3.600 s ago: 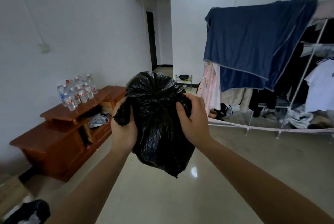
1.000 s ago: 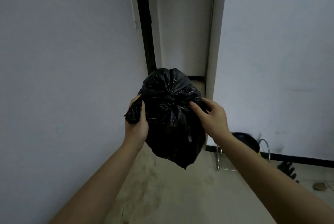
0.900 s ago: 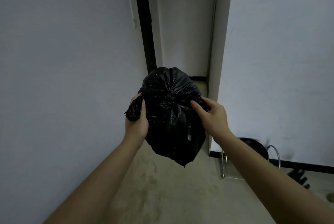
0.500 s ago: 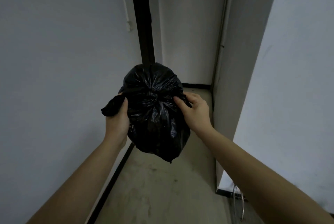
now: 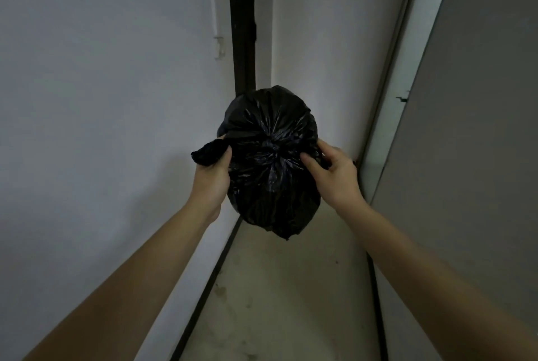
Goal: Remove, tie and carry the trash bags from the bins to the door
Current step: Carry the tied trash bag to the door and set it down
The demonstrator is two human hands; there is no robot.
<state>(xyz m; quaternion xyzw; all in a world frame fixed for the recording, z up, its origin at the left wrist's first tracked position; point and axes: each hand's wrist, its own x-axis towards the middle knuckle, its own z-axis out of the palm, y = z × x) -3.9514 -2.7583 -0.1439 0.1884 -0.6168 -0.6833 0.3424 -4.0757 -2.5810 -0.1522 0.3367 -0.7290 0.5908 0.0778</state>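
A full black trash bag [image 5: 270, 186] hangs in the air at chest height in front of me, its gathered, knotted top facing the camera. My left hand [image 5: 211, 178] grips the bag's left side, with a loose black end of plastic sticking out past the thumb. My right hand [image 5: 334, 174] holds the right side, fingers pinching the plastic next to the knot. A dark door frame [image 5: 241, 23] stands ahead on the left, at the far end of the passage.
I am in a narrow, dim corridor. A white wall [image 5: 102, 128] runs along the left with a black skirting strip [image 5: 209, 282] at its foot. A grey wall [image 5: 471, 157] closes in on the right. The pale floor [image 5: 276, 302] runs forward between them.
I have moved from the room with the clothes rack into the corridor, and the walls are closer on both sides. Both hands keep the same hold on the bag.
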